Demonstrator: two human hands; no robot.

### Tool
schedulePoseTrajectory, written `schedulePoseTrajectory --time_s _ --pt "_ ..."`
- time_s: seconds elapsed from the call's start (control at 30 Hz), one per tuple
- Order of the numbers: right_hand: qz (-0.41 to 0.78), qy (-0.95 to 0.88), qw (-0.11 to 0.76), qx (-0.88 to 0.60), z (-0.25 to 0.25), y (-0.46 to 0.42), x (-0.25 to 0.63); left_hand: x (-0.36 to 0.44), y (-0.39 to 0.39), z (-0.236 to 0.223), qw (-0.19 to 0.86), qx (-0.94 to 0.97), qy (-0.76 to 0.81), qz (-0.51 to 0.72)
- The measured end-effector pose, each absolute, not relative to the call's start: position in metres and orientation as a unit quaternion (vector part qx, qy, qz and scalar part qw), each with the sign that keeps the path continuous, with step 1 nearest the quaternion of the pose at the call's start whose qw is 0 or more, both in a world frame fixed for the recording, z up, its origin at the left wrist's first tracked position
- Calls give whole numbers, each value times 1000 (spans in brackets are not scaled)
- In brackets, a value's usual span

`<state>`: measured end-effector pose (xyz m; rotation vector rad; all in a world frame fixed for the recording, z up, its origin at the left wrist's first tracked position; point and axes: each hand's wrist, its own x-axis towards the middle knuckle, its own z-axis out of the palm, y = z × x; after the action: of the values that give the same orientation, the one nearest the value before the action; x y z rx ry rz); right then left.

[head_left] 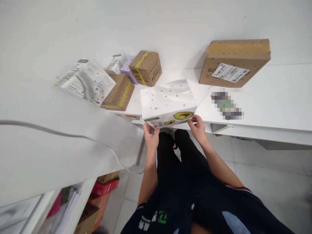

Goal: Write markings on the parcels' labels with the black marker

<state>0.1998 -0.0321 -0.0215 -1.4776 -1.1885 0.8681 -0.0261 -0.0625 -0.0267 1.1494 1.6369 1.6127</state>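
A white box (pixel 168 102) with avocado pictures on its near side lies at the front edge of the white table (pixel 268 100). My left hand (pixel 151 136) grips its near left corner, fingers closed on the edge. My right hand (pixel 198 128) pinches the near right corner below the larger avocado picture. Both forearms reach up from my body toward the table edge.
A large flat cardboard box (pixel 235 61) with a shipping label leans at the back right. Small cardboard boxes (pixel 146 67) (pixel 119 92), a lilac box (pixel 126 69) and a printed white packet (pixel 86 81) sit at left. A grey cable (pixel 60 133) crosses the left surface. Shelves below hold red boxes (pixel 106 188).
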Motion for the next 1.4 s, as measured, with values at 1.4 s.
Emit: schedulePoseTrajectory --time_s 1.4 --pt "448 -433 512 -591 -18 -14 210 -20 -67 -31 109 443 677 578"
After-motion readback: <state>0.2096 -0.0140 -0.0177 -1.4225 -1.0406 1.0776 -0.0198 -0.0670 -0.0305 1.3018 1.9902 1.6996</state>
